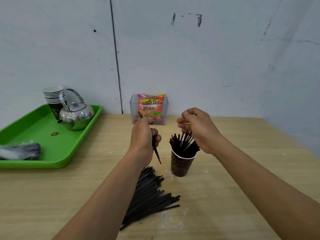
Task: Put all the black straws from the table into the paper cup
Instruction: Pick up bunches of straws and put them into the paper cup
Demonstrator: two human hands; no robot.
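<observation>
A dark paper cup stands upright mid-table with several black straws sticking out of it. My right hand hovers over the cup's right side, fingers curled, pinching the tops of some of those straws. My left hand, just left of the cup, grips a black straw that slants down from the fist toward the table. A loose pile of several black straws lies on the table in front of the cup, partly under my left forearm.
A green tray at the left holds a steel kettle, stacked paper cups and a plastic-wrapped bundle. A clear box with a snack packet stands against the wall behind the hands.
</observation>
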